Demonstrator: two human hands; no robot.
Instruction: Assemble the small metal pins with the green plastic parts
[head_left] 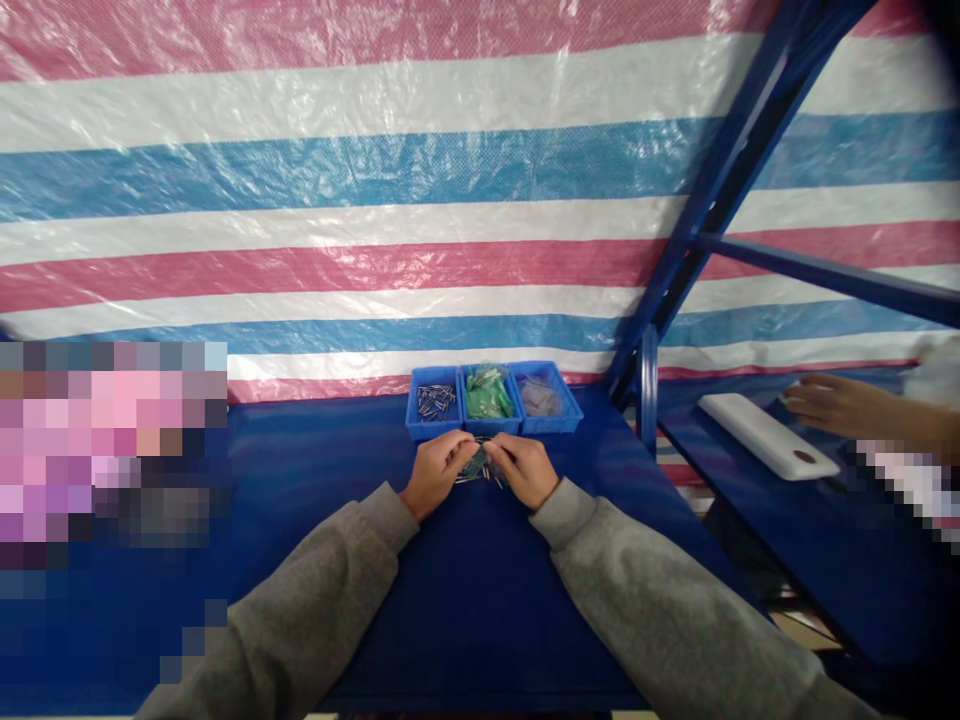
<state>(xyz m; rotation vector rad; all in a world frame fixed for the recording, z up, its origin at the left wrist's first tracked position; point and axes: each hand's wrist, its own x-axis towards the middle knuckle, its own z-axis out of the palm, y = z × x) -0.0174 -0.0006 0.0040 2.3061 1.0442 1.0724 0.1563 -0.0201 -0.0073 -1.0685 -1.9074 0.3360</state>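
Observation:
My left hand point(435, 473) and my right hand point(525, 470) meet close together over the blue work surface point(480, 610), just in front of the bins. Between their fingers is a small dark-green flat part point(474, 463), too small to identify exactly. Both hands appear to pinch it. Several short metal pins point(491, 477) lie by my right hand's fingertips, partly hidden. Behind my hands stand a blue bin of metal pins point(433, 403), a blue bin of green parts point(487, 395) and a blue bin of grey parts in clear plastic point(540, 397).
A co-worker's hand point(847, 408) rests on a white flat box point(765, 435) at a separate blue bench on the right. Blue steel frame posts point(649, 385) stand between the benches. A striped tarpaulin point(375, 230) hangs behind. A blurred patch covers the left side.

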